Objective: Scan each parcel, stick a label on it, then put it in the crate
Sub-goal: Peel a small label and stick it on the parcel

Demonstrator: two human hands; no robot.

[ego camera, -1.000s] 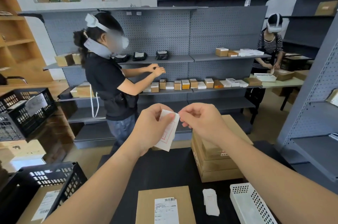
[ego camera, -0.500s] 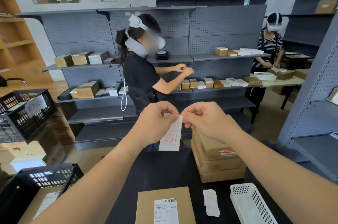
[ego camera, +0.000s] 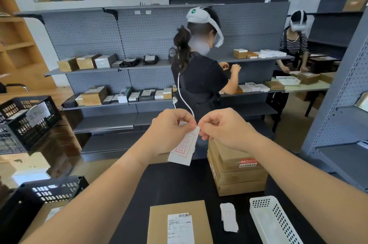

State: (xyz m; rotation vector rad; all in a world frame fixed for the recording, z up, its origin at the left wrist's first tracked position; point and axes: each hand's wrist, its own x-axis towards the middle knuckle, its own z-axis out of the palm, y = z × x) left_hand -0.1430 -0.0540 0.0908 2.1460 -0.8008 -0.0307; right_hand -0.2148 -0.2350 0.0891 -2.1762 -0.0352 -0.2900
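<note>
Your left hand (ego camera: 171, 130) and right hand (ego camera: 225, 128) both pinch the top edge of the red-printed label (ego camera: 184, 147), held in the air above the black table (ego camera: 169, 184), apparently to peel it from its backing. The parcel (ego camera: 159, 221) waiting for it lies flat at the near table edge, with the black crate (ego camera: 49, 192) down to your left. Pull too fast or at an angle and the label may tear, curl onto itself or cling to your fingers, then land crooked over the parcel's barcode sticker (ego camera: 180, 227).
</note>
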